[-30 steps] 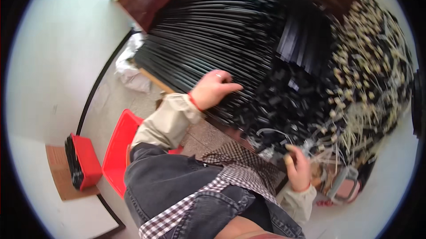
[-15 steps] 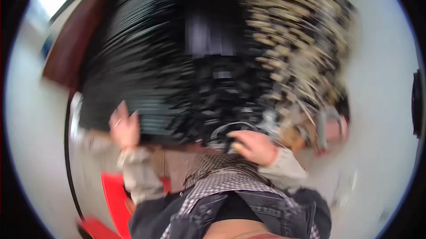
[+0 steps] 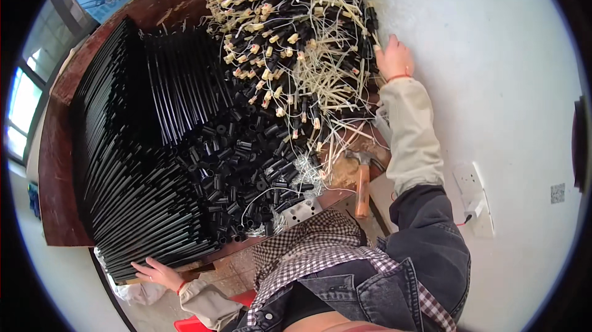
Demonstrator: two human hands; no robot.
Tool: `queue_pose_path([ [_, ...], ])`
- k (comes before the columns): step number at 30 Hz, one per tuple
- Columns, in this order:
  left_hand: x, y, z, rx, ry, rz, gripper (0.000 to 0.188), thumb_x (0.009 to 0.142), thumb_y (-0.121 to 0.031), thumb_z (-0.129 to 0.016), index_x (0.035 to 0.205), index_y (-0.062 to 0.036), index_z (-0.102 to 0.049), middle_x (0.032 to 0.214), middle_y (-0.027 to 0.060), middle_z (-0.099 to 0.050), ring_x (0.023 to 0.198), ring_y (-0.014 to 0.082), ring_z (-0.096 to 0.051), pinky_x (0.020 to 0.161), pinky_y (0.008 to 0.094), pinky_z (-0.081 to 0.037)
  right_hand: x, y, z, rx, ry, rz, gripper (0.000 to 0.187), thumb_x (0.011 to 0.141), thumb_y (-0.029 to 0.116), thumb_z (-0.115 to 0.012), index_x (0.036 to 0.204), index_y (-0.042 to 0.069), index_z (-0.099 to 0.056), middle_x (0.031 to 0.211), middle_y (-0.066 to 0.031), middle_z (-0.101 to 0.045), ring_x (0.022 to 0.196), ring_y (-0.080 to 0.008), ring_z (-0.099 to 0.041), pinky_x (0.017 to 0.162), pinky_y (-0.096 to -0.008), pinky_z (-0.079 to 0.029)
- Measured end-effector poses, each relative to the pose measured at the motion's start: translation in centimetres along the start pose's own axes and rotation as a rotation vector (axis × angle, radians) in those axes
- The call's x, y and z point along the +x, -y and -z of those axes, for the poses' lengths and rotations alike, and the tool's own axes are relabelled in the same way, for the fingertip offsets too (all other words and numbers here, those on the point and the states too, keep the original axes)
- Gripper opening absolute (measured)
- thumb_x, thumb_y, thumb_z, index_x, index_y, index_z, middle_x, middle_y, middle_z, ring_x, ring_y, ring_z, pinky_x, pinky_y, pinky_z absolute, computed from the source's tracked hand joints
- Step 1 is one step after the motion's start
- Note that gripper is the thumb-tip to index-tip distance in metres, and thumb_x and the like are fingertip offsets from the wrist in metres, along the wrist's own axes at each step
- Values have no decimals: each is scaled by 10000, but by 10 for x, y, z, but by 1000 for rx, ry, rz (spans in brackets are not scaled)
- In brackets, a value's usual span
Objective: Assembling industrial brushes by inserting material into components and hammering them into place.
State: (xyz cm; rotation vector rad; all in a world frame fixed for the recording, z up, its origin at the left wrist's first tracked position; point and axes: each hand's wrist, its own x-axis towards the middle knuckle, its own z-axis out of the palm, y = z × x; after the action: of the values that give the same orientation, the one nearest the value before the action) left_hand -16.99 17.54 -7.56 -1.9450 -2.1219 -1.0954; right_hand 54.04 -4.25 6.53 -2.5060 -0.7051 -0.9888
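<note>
Open and spread, my left hand point(image 3: 161, 274) lies over black rods point(image 3: 148, 215) at the near left corner of the table point(image 3: 58, 209); whether my right hand point(image 3: 396, 61) pinches anything beside the wired connectors point(image 3: 293, 38) along the right edge I cannot tell; the rods look light, stiff and slick, best taken mid-length, the connectors by their bodies lest they tangle
</note>
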Motion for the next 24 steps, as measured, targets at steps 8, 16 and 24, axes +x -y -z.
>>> queue_pose_path([
  [8, -9, -52, 5, -239, 32, 267, 589, 962, -427, -374, 1441, -104, -257, 1463, 251, -223, 1344, 453, -147, 1090, 479, -182, -33, 18, 3, 1872, 657, -926, 301, 950, 177, -376, 1154, 18, -531, 586, 2, -453, 452, -88, -378, 398, -235, -315],
  [16, -22, -65, 14, -243, -74, 177, 534, 954, -351, -422, 1413, -99, -319, 1453, 281, -194, 1333, 425, -191, 1083, 456, -189, -163, 78, 123, 1497, 830, -479, 232, 902, 78, -407, 1080, 17, -543, 620, 19, -474, 474, -49, -370, 425, -185, -296],
  [24, -82, -224, 98, -1422, 731, 142, 378, 908, -177, -446, 1235, 12, -467, 1170, 168, -557, 1028, 264, -541, 926, 412, -442, -250, 116, 182, 1472, 1063, -177, 276, 877, 40, -461, 1149, -5, -486, 706, -51, -552, 563, -107, -488, 533, -200, -385],
])
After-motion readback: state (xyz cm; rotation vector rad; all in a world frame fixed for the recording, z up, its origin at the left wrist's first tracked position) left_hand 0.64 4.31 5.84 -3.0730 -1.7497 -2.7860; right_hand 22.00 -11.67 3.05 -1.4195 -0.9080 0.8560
